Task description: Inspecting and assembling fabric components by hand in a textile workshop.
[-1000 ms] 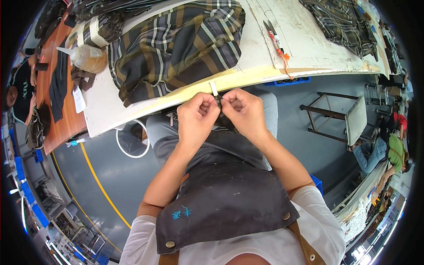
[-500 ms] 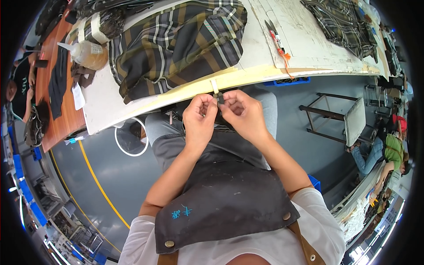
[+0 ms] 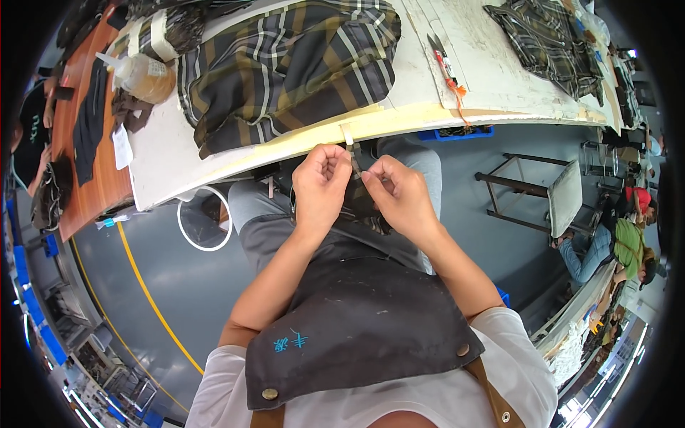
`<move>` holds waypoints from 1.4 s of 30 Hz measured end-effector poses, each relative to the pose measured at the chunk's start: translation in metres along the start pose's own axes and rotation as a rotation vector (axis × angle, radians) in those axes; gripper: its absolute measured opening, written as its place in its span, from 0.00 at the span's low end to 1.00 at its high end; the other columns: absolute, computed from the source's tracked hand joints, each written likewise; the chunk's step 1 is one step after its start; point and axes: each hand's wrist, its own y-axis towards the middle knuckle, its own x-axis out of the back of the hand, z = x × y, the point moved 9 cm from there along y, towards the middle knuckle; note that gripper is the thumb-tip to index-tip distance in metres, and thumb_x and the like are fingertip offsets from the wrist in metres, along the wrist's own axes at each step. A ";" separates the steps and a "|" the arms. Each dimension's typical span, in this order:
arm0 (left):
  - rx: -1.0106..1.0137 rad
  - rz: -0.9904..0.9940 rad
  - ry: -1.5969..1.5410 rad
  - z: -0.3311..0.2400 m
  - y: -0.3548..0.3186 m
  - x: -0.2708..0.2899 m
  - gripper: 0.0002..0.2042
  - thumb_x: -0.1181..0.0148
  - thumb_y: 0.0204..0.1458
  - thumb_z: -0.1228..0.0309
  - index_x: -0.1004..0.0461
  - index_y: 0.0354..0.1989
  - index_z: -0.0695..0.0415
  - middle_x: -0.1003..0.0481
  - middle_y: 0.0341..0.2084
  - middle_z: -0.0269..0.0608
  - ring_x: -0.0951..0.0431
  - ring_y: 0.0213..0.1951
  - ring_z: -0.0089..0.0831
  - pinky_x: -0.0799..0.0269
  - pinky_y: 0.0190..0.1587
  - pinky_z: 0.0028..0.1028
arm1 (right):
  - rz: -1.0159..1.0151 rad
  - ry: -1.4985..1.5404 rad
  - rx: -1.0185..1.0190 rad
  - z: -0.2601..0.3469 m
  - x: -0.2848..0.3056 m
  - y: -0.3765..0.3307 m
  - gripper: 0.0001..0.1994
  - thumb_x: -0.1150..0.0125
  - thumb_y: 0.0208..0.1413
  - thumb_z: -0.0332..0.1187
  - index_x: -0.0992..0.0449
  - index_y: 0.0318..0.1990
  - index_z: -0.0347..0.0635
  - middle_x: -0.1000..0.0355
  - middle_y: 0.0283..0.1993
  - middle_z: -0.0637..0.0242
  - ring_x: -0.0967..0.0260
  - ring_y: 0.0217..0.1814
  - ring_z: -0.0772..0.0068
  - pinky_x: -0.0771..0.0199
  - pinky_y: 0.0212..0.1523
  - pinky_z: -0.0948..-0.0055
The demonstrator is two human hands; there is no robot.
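Note:
At the table's near edge, my left hand [image 3: 322, 187] pinches the edge of a narrow, dark plaid fabric strip [image 3: 355, 161]. My right hand [image 3: 404, 194] is a short gap to the right, its fingers curled and its thumb tip at the strip's side. More plaid cloth hangs below, between my wrists, over my lap. A pale tape tab [image 3: 347, 133] sticks out from the table edge just above the strip. Beyond it, a large piece of plaid fabric [image 3: 285, 78] in brown, black and white lies in folds on the table.
Small scissors [image 3: 443, 60] with red handles and an orange thread tassel lie on the white table [image 3: 421, 93]. A squeeze bottle [image 3: 146, 77] stands at left. Below are a white-rimmed bin [image 3: 205, 220], a blue crate [image 3: 457, 134] and a stool [image 3: 564, 198]. Other people sit at both sides.
My hands have moved apart, the right one slightly to the right and down. More of the strip and the hanging plaid cloth shows between them. The view has shifted a little.

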 end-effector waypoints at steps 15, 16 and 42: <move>-0.073 0.130 0.287 -0.012 -0.019 0.004 0.06 0.38 0.40 0.80 0.27 0.28 0.63 0.30 0.20 0.34 0.35 0.20 0.18 0.38 0.22 0.19 | -0.092 -0.094 0.258 0.027 0.004 -0.007 0.08 0.39 0.45 0.24 0.31 0.32 0.38 0.32 0.25 0.65 0.30 0.22 0.74 0.31 0.21 0.75; -0.102 0.155 0.307 -0.014 -0.020 0.002 0.05 0.39 0.40 0.80 0.27 0.26 0.63 0.30 0.19 0.34 0.35 0.20 0.18 0.38 0.22 0.20 | -0.138 -0.184 0.378 0.036 0.005 -0.010 0.08 0.39 0.44 0.24 0.31 0.32 0.39 0.33 0.25 0.64 0.30 0.23 0.71 0.30 0.21 0.73; -0.268 0.132 0.268 -0.008 -0.018 0.001 0.06 0.37 0.39 0.79 0.29 0.23 0.62 0.31 0.23 0.39 0.30 0.25 0.29 0.35 0.27 0.26 | -0.122 0.043 0.106 0.006 0.010 0.011 0.07 0.42 0.51 0.25 0.29 0.36 0.32 0.29 0.28 0.69 0.35 0.24 0.87 0.35 0.24 0.86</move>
